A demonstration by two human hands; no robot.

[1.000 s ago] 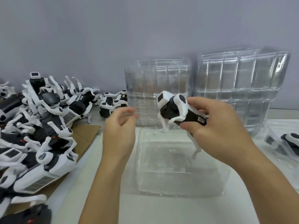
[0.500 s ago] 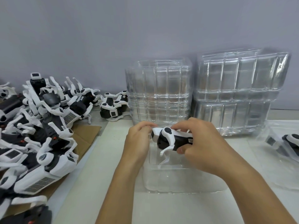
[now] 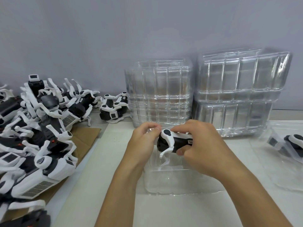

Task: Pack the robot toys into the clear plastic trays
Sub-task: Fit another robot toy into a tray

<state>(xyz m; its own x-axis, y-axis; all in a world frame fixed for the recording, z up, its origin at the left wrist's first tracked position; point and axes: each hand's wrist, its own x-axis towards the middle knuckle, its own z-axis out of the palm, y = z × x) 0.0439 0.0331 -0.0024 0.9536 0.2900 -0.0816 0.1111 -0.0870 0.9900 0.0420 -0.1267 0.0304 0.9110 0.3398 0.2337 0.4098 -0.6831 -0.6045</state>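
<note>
2 forearms [image 3: 121,182] bare to frame edge – left hand [image 3: 142,145], right hand [image 3: 201,145] ungloved

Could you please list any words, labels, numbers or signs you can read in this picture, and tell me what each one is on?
None can be read.
Small white label on the robot toy held by the right hand: print too small and blurred to read.
Grey panels on the piled toys: no text shows.
Clear tray stacks: no print visible.
</note>
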